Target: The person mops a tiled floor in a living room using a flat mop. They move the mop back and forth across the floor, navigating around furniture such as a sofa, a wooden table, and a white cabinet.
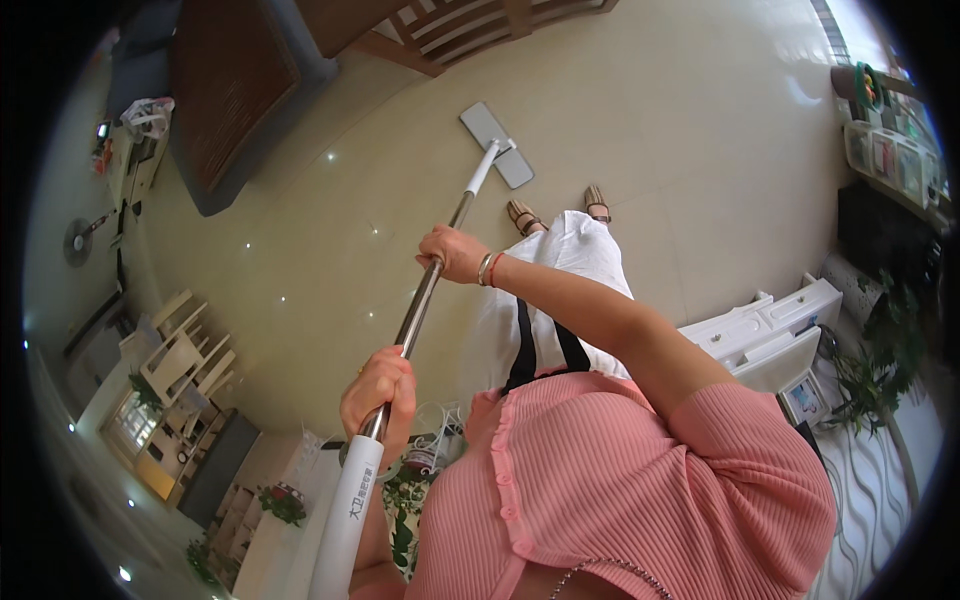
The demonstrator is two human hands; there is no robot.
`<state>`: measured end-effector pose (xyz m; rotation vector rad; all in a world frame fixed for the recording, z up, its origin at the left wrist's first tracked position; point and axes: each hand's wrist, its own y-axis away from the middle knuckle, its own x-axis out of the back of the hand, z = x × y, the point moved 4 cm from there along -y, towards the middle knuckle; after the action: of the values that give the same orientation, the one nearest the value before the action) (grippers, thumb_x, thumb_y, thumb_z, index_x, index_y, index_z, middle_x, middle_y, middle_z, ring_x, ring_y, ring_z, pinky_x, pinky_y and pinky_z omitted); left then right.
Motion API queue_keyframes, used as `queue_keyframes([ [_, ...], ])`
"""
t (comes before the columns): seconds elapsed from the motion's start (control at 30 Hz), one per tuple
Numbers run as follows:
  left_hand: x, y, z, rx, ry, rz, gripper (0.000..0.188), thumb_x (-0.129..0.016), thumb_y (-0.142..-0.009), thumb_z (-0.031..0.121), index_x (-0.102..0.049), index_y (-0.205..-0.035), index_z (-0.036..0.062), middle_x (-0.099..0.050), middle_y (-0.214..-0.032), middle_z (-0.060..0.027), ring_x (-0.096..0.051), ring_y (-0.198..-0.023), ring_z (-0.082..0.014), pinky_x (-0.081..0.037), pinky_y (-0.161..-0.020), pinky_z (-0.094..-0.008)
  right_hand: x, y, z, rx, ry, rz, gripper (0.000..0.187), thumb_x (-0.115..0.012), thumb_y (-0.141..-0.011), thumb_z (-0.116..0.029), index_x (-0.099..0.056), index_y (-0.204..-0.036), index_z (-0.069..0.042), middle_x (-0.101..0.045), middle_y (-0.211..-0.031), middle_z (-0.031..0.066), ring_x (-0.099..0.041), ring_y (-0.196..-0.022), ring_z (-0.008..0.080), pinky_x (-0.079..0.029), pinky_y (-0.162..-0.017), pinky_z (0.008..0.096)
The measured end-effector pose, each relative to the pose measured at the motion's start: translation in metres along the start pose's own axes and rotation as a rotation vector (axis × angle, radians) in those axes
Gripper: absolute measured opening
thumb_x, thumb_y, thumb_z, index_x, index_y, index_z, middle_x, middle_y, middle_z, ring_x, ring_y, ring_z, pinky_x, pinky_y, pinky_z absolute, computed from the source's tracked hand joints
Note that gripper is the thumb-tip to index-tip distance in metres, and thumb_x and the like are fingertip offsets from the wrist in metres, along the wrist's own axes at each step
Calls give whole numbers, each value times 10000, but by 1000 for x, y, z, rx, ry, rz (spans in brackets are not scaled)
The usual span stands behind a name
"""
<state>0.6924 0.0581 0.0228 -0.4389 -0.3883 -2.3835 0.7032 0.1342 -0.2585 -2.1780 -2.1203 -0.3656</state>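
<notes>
A flat mop slants across the view, its grey and white rectangular head point(484, 124) lying on the tiled floor just beyond my sandalled feet. From the head, a shiny metal pole point(421, 308) runs back toward me and ends in a thick white grip point(348, 515). My right hand point(455, 254), with bracelets at the wrist, is wrapped around the middle of the pole. Lower down, my left hand point(380, 392) closes round the pole right where the white grip begins. The bottom end of the grip runs out of view.
A dark wooden couch or table piece point(235, 90) stands at the far left, beside a slatted wooden chair point(450, 30). White drawers point(765, 325) and a leafy plant point(870, 375) are on my right. White chairs point(185, 355) stand at left; clear plastic boxes point(890, 155) sit at far right.
</notes>
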Motion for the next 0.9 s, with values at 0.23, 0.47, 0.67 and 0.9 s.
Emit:
queue_keyframes([
  [0.23,-9,-3,5,-91,-47,-93,213,-607,-805,-54,-467,-664,22,-532,-666,-61,-586,-677,-218,-502,-880,-465,10,-3,9,-38,137,-277,230,-632,-833,-355,-621,-812,-127,-620,-875,110,-634,-870,310,-514,-709,448],
  [0.47,-56,-20,18,-156,76,-104,257,-620,-866,51,-461,-667,75,-546,-661,-33,-571,-640,-197,-484,-838,-455,79,33,16,-136,274,-309,135,-619,-807,-262,-638,-861,-140,-624,-916,90,-645,-853,307,-522,-696,455],
  [0.67,-132,-47,28,-242,248,-149,250,-624,-808,-11,-451,-649,72,-546,-660,-47,-571,-640,-208,-483,-824,-445,174,96,53,-209,340,-196,90,-636,-771,-202,-640,-853,-166,-617,-888,68,-649,-840,292,-513,-667,450],
  [0.9,-242,-105,1,-298,569,-172,329,-504,-926,51,-376,-624,84,-415,-527,24,-421,-494,-137,-435,-825,-303,283,163,150,-349,482,79,67,-642,-791,-208,-637,-831,-154,-648,-912,64,-646,-857,288,-533,-711,428],
])
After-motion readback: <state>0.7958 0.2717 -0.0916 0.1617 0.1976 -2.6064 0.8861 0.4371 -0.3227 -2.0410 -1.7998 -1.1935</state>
